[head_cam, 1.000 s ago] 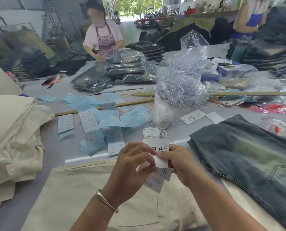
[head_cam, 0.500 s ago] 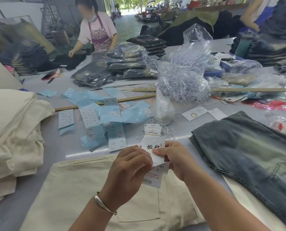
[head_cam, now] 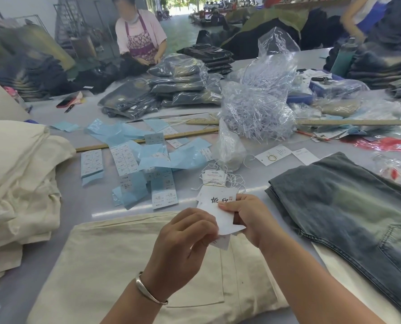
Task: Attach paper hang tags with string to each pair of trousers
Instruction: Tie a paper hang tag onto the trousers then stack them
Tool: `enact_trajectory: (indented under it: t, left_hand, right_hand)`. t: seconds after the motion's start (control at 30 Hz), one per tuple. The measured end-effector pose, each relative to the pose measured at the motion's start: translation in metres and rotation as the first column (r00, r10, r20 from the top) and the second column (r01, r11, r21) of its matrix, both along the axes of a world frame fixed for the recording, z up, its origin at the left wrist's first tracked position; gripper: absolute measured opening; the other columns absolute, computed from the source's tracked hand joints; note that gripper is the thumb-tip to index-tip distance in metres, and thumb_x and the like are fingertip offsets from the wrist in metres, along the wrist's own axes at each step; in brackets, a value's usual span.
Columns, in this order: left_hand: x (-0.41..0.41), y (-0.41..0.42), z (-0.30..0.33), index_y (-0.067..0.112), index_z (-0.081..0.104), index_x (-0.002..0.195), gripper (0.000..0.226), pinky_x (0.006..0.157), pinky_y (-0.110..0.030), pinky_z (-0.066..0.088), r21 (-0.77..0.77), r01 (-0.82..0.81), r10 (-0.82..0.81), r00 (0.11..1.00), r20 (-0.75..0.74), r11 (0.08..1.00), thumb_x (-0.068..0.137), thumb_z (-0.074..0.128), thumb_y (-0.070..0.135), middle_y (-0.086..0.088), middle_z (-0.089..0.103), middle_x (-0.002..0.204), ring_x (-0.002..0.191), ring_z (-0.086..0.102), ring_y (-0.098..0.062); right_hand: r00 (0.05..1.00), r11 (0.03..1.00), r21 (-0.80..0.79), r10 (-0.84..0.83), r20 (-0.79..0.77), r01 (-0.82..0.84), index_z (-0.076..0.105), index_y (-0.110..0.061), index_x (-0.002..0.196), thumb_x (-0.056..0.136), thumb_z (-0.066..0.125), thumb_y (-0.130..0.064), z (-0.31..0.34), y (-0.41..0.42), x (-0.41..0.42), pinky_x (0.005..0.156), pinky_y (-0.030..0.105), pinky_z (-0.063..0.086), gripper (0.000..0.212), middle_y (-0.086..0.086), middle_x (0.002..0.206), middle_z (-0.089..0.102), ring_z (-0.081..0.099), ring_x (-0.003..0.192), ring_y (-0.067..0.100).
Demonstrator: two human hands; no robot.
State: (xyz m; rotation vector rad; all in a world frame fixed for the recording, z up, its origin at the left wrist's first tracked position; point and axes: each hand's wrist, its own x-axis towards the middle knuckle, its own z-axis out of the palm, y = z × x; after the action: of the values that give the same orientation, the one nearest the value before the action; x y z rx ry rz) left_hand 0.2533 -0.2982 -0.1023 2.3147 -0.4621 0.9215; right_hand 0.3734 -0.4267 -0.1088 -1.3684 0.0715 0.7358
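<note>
- Hands meet at the centre, above cream trousers (head_cam: pixel 134 272) lying flat on the grey table (head_cam: pixel 43 204).
- Right hand (head_cam: pixel 248 218) pinches a white hang tag (head_cam: pixel 220 206) along its right edge, thumb on the printed face, fingers curled behind it.
- Left hand (head_cam: pixel 183 239) curls toward the tag's lower left corner, fingertips closed on a smaller tag (head_cam: pixel 221 242) tucked beneath; a silver bangle (head_cam: pixel 148 292) circles the wrist.
- Both grips are clenched on paper; whether string is already threaded cannot be told.
- Both forearms rise from the bottom edge, wrists bent inward, tags held just above the cloth.
- Likely step: squaring the tags together before tying. Best done by lining up the punched holes, holding the stack firmly, then feeding the string through without creasing the paper.
- More strung tags (head_cam: pixel 214 177) lie on the table just beyond the hands; folded blue jeans (head_cam: pixel 349 211) lie to the right.
</note>
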Motion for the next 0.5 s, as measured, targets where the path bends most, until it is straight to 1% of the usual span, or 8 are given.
enact_trajectory:
  t: [0.1,0.2,0.27,0.33,0.4,0.47,0.5]
  left_hand:
    - [-0.001,0.001,-0.001,0.003,0.066,0.075,0.012,0.071,-0.034,0.052,-0.01,0.013,-0.013,1.0,0.006,1.0,0.083,0.07,-0.004,0.003,0.067,0.085,0.085,0.063,-0.02]
    - [-0.003,0.0,-0.004,0.003,0.065,0.075,0.011,0.074,-0.033,0.052,-0.003,0.007,-0.007,1.0,0.016,1.0,0.083,0.07,-0.004,0.003,0.066,0.085,0.086,0.062,-0.019]
    - [-0.004,-0.001,-0.004,0.003,0.066,0.074,0.011,0.076,-0.032,0.052,-0.003,-0.003,0.003,1.0,0.014,1.0,0.082,0.07,-0.003,0.003,0.067,0.085,0.087,0.062,-0.019]
    - [-0.004,-0.002,-0.005,0.003,0.066,0.074,0.011,0.076,-0.032,0.052,-0.009,-0.01,0.01,1.0,0.011,1.0,0.083,0.07,-0.002,0.002,0.066,0.084,0.087,0.062,-0.019]
    - [-0.005,-0.002,-0.004,0.003,0.065,0.075,0.011,0.076,-0.032,0.052,-0.024,-0.007,0.007,1.0,0.018,1.0,0.084,0.069,-0.001,0.003,0.066,0.084,0.086,0.062,-0.019]
    - [-0.008,0.0,-0.001,0.005,0.064,0.077,0.011,0.077,-0.033,0.051,-0.066,-0.008,0.008,1.0,0.006,0.998,0.087,0.066,0.004,0.003,0.064,0.088,0.089,0.062,-0.019]
    - [-0.01,0.001,0.0,0.007,0.063,0.078,0.01,0.08,-0.032,0.05,-0.108,-0.023,0.02,1.0,-0.024,0.994,0.088,0.065,0.008,0.003,0.062,0.092,0.093,0.062,-0.019]
  right_hand:
    - [0.999,1.0,0.009,0.011,-0.047,-0.01,0.064,-0.007,0.08,0.084,0.062,0.005,-0.001,0.0,0.001,0.039,0.019,0.041,0.013,0.008,0.061,0.069,0.061,0.043,0.017]
    - [0.998,1.0,0.013,-0.001,-0.063,0.001,0.063,-0.003,0.089,0.085,0.061,0.006,-0.004,0.0,0.002,0.034,0.017,0.037,0.01,0.008,0.059,0.067,0.059,0.039,0.016]
    - [0.998,1.0,0.011,-0.011,-0.066,0.012,0.061,-0.002,0.089,0.086,0.06,0.006,-0.008,0.001,0.002,0.032,0.016,0.036,0.009,0.007,0.055,0.066,0.058,0.037,0.015]
    - [0.996,0.998,0.002,-0.061,-0.07,0.062,0.062,-0.002,0.092,0.087,0.059,0.005,-0.014,0.002,0.005,0.034,0.019,0.041,0.009,0.009,0.059,0.067,0.061,0.041,0.018]
    - [0.986,0.987,-0.041,-0.159,-0.054,0.157,0.062,-0.005,0.092,0.089,0.059,0.002,-0.023,-0.001,0.012,0.043,0.025,0.048,0.008,0.011,0.07,0.067,0.062,0.052,0.022]
    - [0.97,0.967,-0.084,-0.242,-0.017,0.24,0.061,-0.012,0.088,0.092,0.058,-0.004,-0.032,-0.009,0.02,0.046,0.025,0.049,0.009,0.009,0.074,0.068,0.062,0.056,0.02]
    - [0.969,0.965,-0.094,-0.247,0.011,0.247,0.062,-0.013,0.088,0.093,0.058,-0.007,-0.035,-0.014,0.024,0.046,0.024,0.049,0.009,0.007,0.073,0.069,0.063,0.055,0.019]
